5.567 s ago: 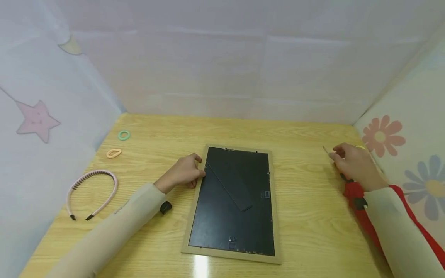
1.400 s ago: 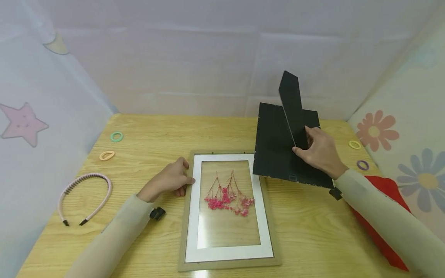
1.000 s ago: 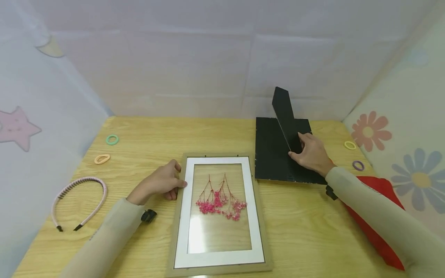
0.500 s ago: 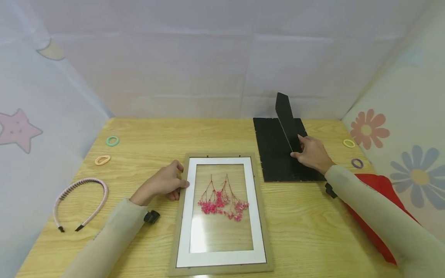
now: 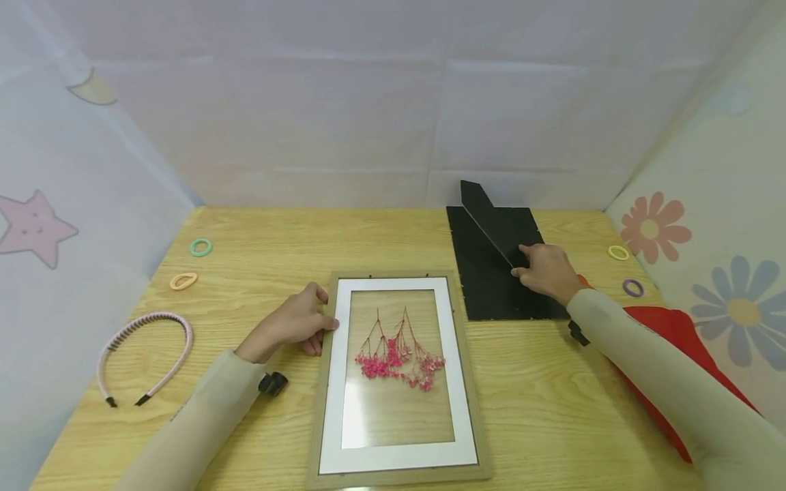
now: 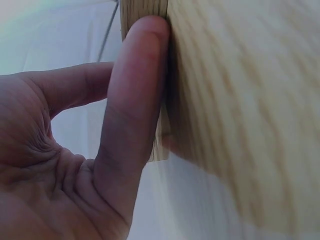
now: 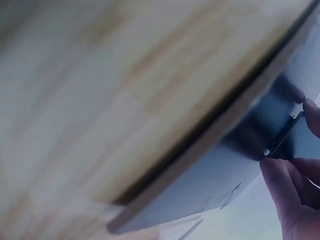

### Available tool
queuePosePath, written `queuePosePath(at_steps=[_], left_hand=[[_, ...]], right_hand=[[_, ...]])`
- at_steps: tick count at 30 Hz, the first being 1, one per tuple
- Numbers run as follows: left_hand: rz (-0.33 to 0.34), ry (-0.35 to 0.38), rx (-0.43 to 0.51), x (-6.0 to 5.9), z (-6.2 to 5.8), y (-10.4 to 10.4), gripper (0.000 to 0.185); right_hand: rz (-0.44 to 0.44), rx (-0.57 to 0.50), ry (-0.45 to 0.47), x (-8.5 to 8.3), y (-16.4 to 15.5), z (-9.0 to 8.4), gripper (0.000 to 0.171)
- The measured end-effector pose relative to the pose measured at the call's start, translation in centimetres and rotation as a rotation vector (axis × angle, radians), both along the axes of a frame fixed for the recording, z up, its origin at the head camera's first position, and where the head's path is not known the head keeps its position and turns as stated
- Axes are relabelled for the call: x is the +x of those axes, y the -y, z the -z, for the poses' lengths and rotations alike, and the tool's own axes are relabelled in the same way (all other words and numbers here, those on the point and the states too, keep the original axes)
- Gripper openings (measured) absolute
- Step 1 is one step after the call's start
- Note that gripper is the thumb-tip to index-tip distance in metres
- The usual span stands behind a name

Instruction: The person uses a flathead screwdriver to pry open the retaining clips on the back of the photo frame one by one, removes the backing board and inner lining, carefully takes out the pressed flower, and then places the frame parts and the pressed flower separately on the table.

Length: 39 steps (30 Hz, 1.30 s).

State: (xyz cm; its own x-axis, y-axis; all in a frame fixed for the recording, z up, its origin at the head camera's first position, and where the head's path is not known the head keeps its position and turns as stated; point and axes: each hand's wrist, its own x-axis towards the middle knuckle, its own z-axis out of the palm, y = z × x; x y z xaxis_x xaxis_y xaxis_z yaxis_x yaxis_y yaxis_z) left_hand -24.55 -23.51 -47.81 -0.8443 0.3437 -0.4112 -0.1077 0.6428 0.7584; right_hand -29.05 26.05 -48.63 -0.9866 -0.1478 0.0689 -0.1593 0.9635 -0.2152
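– Where is the black rectangular backing board (image 5: 491, 273)?
– Flat on the pale wood-grain table (image 5: 552, 395), far right, beside the wooden picture frame (image 5: 398, 382) with pink dried flowers (image 5: 399, 358).
– The hands?
– The right hand (image 5: 543, 273) pinches the board's black stand flap (image 5: 488, 221); the left hand (image 5: 291, 324) rests relaxed fingers on the frame's left edge.
– Around them?
– White fabric walls; a pink toothed headband (image 5: 147, 348) lies left.

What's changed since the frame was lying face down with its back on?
The black backing board has come off the picture frame and now lies flat on the table to its right. The right hand still pinches its stand flap, which has folded lower. The pressed pink flowers now show. The left hand stays on the frame's left edge; the headband is unmoved.
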Motion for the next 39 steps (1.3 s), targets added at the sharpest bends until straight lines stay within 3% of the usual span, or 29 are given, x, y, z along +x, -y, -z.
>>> queuePosePath(at_steps=[13, 22, 25, 27, 31, 34, 39], left_hand=[[-0.001, 0.008, 0.010, 0.4, 0.0, 0.5, 0.056], [-0.018, 0.008, 0.008, 0.2, -0.4, 0.1, 0.056], [-0.023, 0.011, 0.006, 0.2, -0.4, -0.2, 0.055], [-0.020, 0.015, 0.007, 0.2, -0.4, -0.5, 0.055], [-0.011, 0.019, 0.020, 0.1, -0.5, -1.0, 0.053], [-0.005, 0.016, 0.030, 0.0, -0.6, -1.5, 0.053], [0.003, 0.020, 0.040, 0.0, -0.3, -2.0, 0.053]], right_hand=[[-0.042, -0.025, 0.037, -1.0, 1.2, -0.1, 0.040], [-0.036, -0.001, 0.110, -1.9, 1.5, -1.2, 0.039], [-0.034, 0.001, 0.078, -1.7, 1.9, -1.4, 0.038], [-0.032, -0.054, 0.022, -0.7, 2.8, -1.6, 0.037], [-0.107, -0.290, -0.072, 2.9, 6.8, -2.5, 0.034], [-0.208, -0.408, -0.042, 6.2, 10.1, -3.0, 0.024], [-0.293, -0.377, 0.107, 10.1, 13.4, -2.4, 0.008]])
